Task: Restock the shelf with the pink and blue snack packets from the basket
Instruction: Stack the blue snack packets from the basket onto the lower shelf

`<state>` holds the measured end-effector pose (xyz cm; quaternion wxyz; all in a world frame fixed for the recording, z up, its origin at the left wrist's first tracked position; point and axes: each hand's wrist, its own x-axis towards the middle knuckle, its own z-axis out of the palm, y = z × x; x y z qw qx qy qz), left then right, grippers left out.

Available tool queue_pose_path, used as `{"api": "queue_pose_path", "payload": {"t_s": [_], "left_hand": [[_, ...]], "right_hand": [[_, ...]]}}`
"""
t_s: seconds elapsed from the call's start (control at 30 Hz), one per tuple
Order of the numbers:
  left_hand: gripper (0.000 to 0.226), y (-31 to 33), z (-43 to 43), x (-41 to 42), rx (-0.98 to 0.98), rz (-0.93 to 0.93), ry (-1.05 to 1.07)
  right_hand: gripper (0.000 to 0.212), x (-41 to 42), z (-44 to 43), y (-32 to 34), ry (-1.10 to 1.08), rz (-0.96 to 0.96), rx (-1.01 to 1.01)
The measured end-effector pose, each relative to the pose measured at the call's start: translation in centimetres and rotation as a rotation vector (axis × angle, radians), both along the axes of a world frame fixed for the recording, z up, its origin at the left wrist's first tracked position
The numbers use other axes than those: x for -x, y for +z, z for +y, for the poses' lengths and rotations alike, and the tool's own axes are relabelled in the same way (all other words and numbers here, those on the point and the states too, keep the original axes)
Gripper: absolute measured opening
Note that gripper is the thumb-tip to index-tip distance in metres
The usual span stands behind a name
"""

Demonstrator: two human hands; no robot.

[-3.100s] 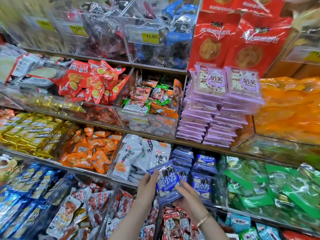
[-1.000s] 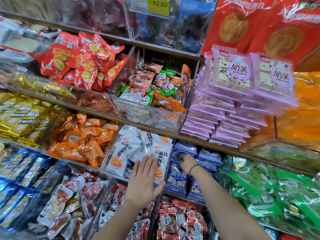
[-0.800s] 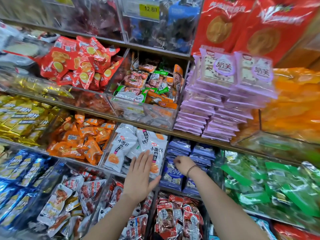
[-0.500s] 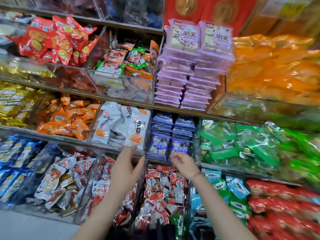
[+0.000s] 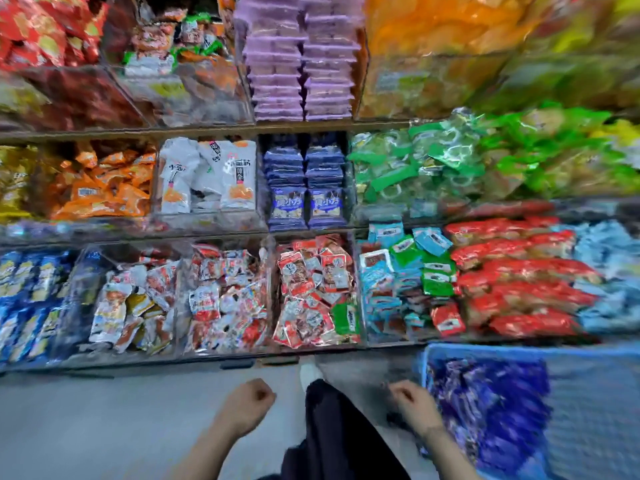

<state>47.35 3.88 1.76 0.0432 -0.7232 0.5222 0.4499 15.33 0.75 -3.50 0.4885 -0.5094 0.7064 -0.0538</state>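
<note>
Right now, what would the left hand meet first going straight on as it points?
The left hand aims up-right: probably the red packets on the bottom shelf, past the shoe; depth unclear.

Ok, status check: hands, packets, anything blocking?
Left hand and right hand empty, fingers curled. Blue packets in basket, just beside right hand. Nothing between them; frame blurred.
</note>
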Motion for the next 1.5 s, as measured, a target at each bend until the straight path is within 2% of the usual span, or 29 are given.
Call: {"api": "queue_pose_path", "payload": {"t_s": [0.17,0.27,0.53,0.6,0.7,0.8,0.9,1.03,1.07,1.1,1.13,1.17,1.23,1.4,1.5], "left_hand": [[0.019,-2.8,7.0,2.0,-0.175,0.042,0.084],[0.018,-3.4,10.7,4.2,-0.242,0.082,0.133],[0.018,-3.8,11.9,13.1,-0.224,0.135,0.184],[0.017,-4.1,10.5,16.2,-0.199,0.154,0.19],[0.039,-4.1,8.4,20.9,-0.188,0.181,0.306],[0.047,-4.3,6.7,25.6,-0.125,0.162,0.396],[0.049,-5.7,5.8,30.1,-0.116,0.14,0.439],[0.054,-9.1,5.1,34.5,-0.145,0.094,0.465],[0.053,-10.1,4.9,35.2,-0.145,0.069,0.473],[0.048,-11.0,4.5,35.9,-0.129,0.048,0.493],[0.039,-11.9,4.0,36.5,-0.099,0.038,0.524],[0.03,-12.7,3.4,37.0,-0.063,0.028,0.55],[0.021,-14.4,2.3,37.9,0.004,-0.012,0.577],[0.006,-17.8,1.8,39.2,0.2,-0.116,0.664],[0.012,-19.4,2.6,39.2,0.256,-0.17,0.664]], "right_hand": [[0.021,3.7,7.6,0.2,-0.213,0.023,-0.063],[0.015,6.0,10.1,0.4,-0.321,0.067,-0.064],[0.018,14.4,10.1,0.3,-0.397,0.096,-0.133],[0.016,17.3,9.0,0.1,-0.364,0.108,-0.15],[0.022,21.5,7.8,-0.4,-0.248,0.122,-0.18],[0.017,25.9,6.5,-1.1,-0.091,0.172,-0.229],[0.007,30.0,4.8,-2.4,-0.078,0.172,-0.251],[0.031,34.1,3.0,-5.9,0.0,0.208,-0.33],[0.028,34.7,2.6,-6.7,0.01,0.214,-0.353],[0.013,35.2,2.4,-7.7,0.029,0.218,-0.377],[0.011,35.6,2.2,-8.8,0.053,0.219,-0.397],[0.034,36.0,2.0,-10.1,0.083,0.227,-0.415],[0.061,36.1,1.3,-12.0,0.153,0.238,-0.438],[0.097,35.7,0.0,-17.8,0.346,0.37,-0.396],[0.11,35.4,0.5,-20.5,0.407,0.451,-0.366]]}}
